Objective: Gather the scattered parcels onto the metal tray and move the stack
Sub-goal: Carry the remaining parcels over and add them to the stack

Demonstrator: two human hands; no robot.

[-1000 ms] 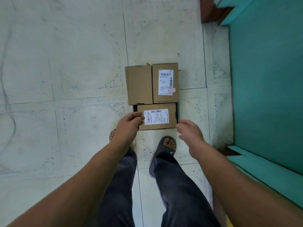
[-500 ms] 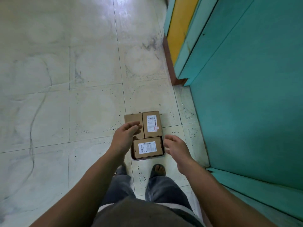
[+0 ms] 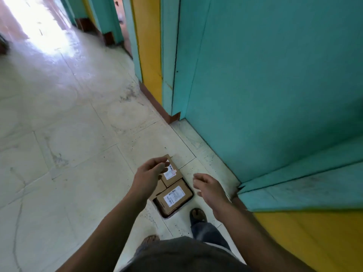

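**Below the fingers: parcels gathered, carry not begun**

Beneath both spread hands, the metal tray [image 3: 166, 212] sits on the floor [image 3: 82, 154], parcels [image 3: 173, 196] packed on it. Left hand [image 3: 149, 176] hovers loosely curled; right hand [image 3: 209, 188] open, empty. Gathering looks finished; lifting and moving likely remain.

Metal tray [image 3: 159, 208]: mostly hidden beneath parcels, only a dark rim showing. Far parcel [image 3: 171, 173]: partly covered by left hand [image 3: 149, 176]. Label [image 3: 174, 196] print: too small to read. Corridor end: blurred, overexposed. Forearms: cut off at bottom edge.
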